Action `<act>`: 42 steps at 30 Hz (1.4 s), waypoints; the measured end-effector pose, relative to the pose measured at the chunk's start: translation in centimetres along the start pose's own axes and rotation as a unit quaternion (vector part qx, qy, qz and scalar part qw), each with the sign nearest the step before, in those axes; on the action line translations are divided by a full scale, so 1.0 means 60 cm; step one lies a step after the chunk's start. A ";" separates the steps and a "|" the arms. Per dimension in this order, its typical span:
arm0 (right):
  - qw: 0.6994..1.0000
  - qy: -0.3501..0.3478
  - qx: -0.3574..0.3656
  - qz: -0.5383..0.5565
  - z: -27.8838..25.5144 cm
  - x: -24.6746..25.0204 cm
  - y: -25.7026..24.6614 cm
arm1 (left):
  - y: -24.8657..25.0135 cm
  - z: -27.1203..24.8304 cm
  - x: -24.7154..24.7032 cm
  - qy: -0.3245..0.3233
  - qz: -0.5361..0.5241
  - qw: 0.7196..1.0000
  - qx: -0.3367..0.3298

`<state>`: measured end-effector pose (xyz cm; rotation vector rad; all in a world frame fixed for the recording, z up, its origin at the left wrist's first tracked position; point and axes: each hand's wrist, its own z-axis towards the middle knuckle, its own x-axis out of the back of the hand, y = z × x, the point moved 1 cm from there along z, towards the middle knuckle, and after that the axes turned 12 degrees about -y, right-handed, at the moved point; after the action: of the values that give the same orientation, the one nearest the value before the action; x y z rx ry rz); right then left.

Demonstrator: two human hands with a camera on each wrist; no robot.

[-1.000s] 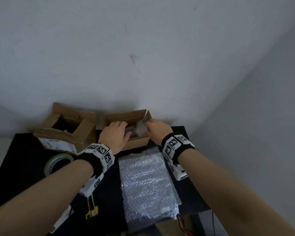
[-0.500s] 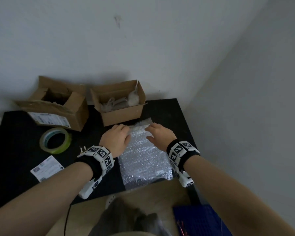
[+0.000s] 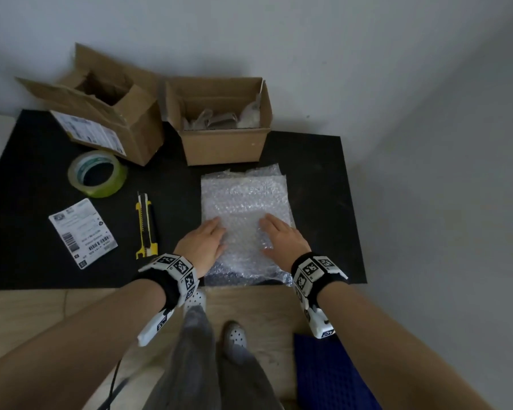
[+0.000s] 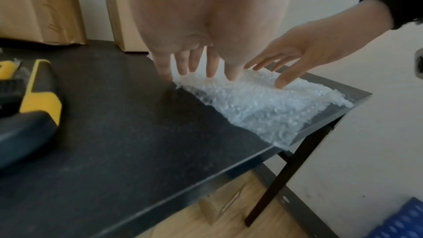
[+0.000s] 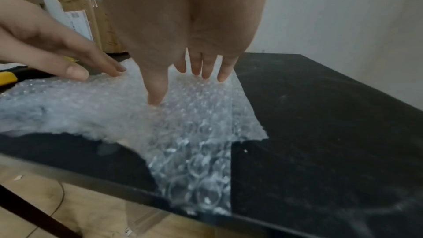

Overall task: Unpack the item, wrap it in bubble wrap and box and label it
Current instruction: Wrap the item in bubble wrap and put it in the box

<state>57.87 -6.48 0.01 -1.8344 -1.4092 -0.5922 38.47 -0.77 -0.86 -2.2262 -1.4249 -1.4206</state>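
You are resting both flat, straight-fingered hands, left hand (image 3: 203, 243) and right hand (image 3: 282, 238), on the clear bubble-wrap sheet (image 3: 245, 202), whose long axis is running away toward the open brown cardboard box (image 3: 222, 134) straight beyond your fingers.

Both hands (image 4: 206, 30) flat — on bubble wrap (image 4: 263, 104).

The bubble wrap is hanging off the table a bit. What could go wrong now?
1. The bubble wrap sticks out past the near edge of the table, so it might slide off once the left hand and right hand lift away.
2. The utility knife lies close beside the left hand; its blade state is hard to tell, so a careless reach could perhaps bump it.
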 end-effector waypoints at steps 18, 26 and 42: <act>0.993 0.106 0.045 0.029 -0.027 0.058 -0.005 | 0.033 -0.025 0.054 0.150 0.001 0.989 -0.002; 0.988 0.129 0.048 0.065 -0.069 0.147 -0.027 | 0.048 -0.081 0.153 0.189 -0.012 0.982 0.000; 0.938 0.331 0.107 0.009 -0.070 0.359 -0.120 | -0.005 -0.107 0.369 0.381 0.097 0.910 -0.131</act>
<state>57.59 4.40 20.35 -1.2939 -0.9503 -0.9040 36.53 9.94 19.48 -1.5387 -0.7590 -2.1514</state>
